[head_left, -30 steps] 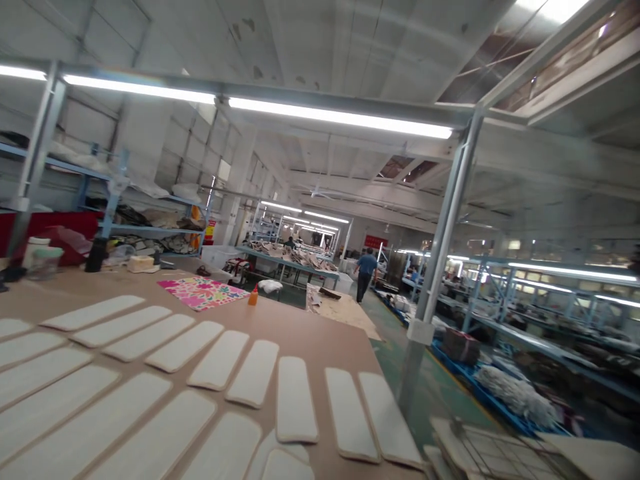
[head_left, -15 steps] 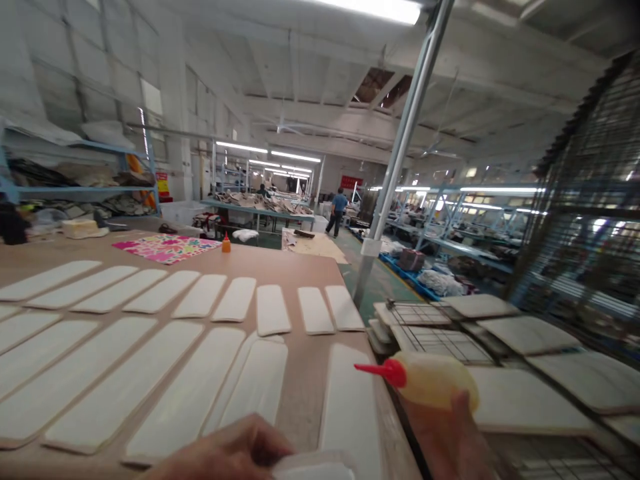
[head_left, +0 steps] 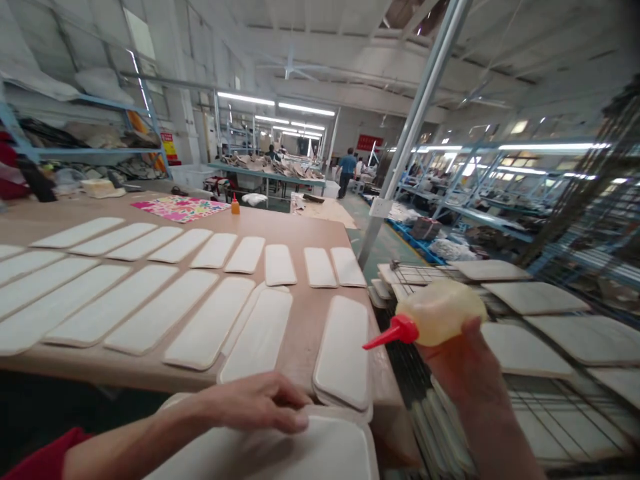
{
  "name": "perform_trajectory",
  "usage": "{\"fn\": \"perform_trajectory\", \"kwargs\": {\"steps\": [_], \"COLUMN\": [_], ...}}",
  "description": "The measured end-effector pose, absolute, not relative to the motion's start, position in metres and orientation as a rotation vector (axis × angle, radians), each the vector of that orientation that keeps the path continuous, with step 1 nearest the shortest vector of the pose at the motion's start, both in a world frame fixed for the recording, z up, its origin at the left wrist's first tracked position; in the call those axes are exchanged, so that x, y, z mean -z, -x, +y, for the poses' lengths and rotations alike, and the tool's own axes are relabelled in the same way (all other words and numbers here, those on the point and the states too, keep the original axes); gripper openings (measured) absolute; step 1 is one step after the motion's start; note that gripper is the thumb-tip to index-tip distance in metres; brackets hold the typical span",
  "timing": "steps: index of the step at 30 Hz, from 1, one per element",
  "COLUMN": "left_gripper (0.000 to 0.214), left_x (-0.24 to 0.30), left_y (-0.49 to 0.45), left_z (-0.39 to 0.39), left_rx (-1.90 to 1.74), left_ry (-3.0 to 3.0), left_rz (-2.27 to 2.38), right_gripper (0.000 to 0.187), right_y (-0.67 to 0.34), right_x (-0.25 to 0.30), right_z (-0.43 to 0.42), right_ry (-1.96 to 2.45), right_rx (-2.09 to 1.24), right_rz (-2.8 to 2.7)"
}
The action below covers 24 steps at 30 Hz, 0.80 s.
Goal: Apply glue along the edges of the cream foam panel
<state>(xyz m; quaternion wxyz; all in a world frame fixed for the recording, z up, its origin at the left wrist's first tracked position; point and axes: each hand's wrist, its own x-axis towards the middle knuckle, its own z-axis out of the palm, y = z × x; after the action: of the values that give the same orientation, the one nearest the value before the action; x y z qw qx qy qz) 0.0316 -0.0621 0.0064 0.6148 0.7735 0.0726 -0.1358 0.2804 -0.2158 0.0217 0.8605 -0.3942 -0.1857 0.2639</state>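
Observation:
My right hand [head_left: 463,360] grips a squeeze bottle [head_left: 435,313] of yellowish glue; its red nozzle points left and down toward the table's corner. My left hand [head_left: 257,403] lies palm down, fingers apart, on a flat white panel [head_left: 300,453] at the bottom edge, just below the brown table [head_left: 300,327]. Several long white rounded panels [head_left: 205,330] lie in rows across the table. One panel [head_left: 343,350] sits at the near right corner, close to the nozzle.
To the right stands a wire rack [head_left: 530,333] bearing more white panels. A steel post [head_left: 410,140] rises behind the table's right corner. A floral sheet [head_left: 180,208] and small orange bottle [head_left: 235,205] sit at the far edge. A person [head_left: 346,172] walks far down the aisle.
The view has tipped down from the ceiling and hall to the table. Both hands came into view, the right carrying the glue bottle, the left settling on the near white panel.

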Motion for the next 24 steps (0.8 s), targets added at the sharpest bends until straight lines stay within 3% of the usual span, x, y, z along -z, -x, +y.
{"fn": "perform_trajectory", "kwargs": {"steps": [3, 8, 10, 15, 19, 24], "left_gripper": [0.035, 0.025, 0.020, 0.010, 0.005, 0.010], "left_x": [-0.010, -0.043, -0.059, -0.093, -0.110, -0.113], "left_y": [-0.034, -0.032, -0.031, -0.030, -0.030, -0.024], "left_z": [-0.052, -0.019, -0.007, 0.011, 0.019, 0.031], "left_rx": [0.254, 0.108, 0.122, 0.222, 0.326, 0.342], "left_ry": [-1.884, -2.123, -2.201, -2.253, -2.179, -2.080], "left_rz": [0.288, 0.273, 0.239, 0.165, 0.107, 0.066], "right_gripper": [0.074, 0.049, 0.052, 0.084, 0.066, 0.076], "right_y": [-0.289, -0.297, -0.291, -0.252, -0.231, -0.243], "right_x": [-0.032, -0.056, -0.068, -0.093, -0.092, -0.070], "right_z": [-0.213, -0.203, -0.196, -0.177, -0.159, -0.138], "right_ry": [0.887, 0.959, 0.966, 0.996, 0.975, 0.926], "right_rx": [-0.500, -0.452, -0.457, -0.617, -0.718, -0.736], "right_rz": [-0.483, -0.723, -0.769, -0.819, -0.905, -0.807]}}
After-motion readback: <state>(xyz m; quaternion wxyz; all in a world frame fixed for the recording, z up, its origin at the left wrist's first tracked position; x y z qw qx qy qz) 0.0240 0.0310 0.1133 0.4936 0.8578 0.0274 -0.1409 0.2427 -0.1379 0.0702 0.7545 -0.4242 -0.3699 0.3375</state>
